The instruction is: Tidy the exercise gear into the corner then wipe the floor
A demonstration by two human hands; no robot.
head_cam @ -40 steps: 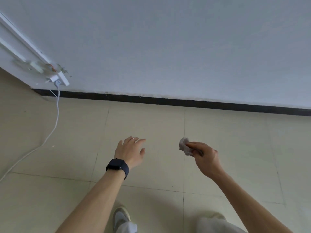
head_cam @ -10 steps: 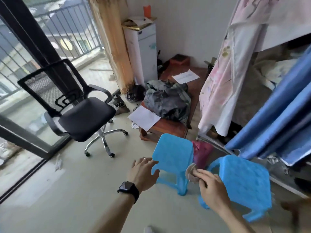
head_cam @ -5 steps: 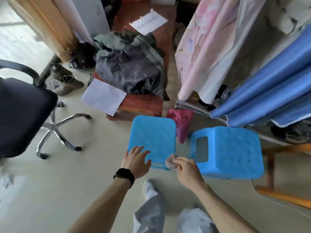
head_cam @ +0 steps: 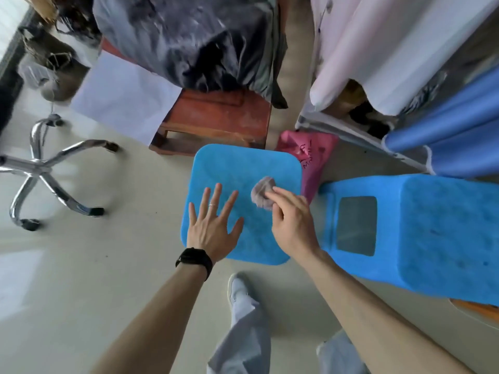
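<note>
Over the upright blue stool (head_cam: 243,168), the left hand (head_cam: 213,228) spreads flat with straight fingers while the right hand (head_cam: 293,222) pinches a crumpled grey cloth (head_cam: 262,194).

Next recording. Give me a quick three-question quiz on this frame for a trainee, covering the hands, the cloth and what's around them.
1. True or false: the left hand has its grip on the crumpled grey cloth.
2. Over the blue stool, the left hand's fingers are: A) fisted B) spread straight C) out of view.
3. Fill in: the bag on the floor just beyond that stool is ____.
Key: 1 false, the right hand pinches it; 2 B; 3 pink.
</note>
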